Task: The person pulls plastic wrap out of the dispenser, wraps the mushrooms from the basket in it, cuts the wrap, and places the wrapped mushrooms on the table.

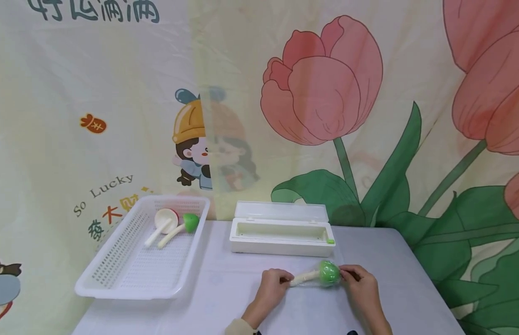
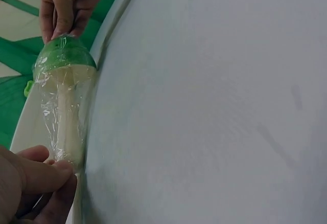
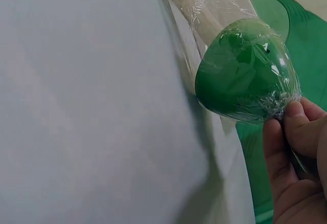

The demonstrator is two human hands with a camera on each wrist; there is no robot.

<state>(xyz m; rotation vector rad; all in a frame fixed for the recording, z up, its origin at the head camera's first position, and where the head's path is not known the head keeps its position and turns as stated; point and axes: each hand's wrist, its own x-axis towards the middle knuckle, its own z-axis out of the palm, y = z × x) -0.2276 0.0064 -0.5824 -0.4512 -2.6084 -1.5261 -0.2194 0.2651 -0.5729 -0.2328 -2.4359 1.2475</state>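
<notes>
A mushroom (image 1: pixel 329 273) with a green cap and a cream stem is wrapped in clear cling film, held sideways over the front of the table. My left hand (image 1: pixel 271 289) pinches the stem's end with thumb and fingers. At the other end my right hand (image 1: pixel 363 288) pinches the film bunched at the cap's top. In the right wrist view, the film (image 3: pixel 278 98) is crinkled around the right fingertips (image 3: pixel 295 109). Loose film stands off the stem (image 2: pixel 66 116) in the left wrist view.
Behind the hands stands a long white box (image 1: pixel 280 247) with its lid (image 1: pixel 280 211) raised and a green tab at its right end. To the left, a white perforated basket (image 1: pixel 129 292) holds another green-capped mushroom (image 1: pixel 191 222) and a red-capped one (image 1: pixel 166 219). A printed cloth (image 1: pixel 226 56) hangs behind.
</notes>
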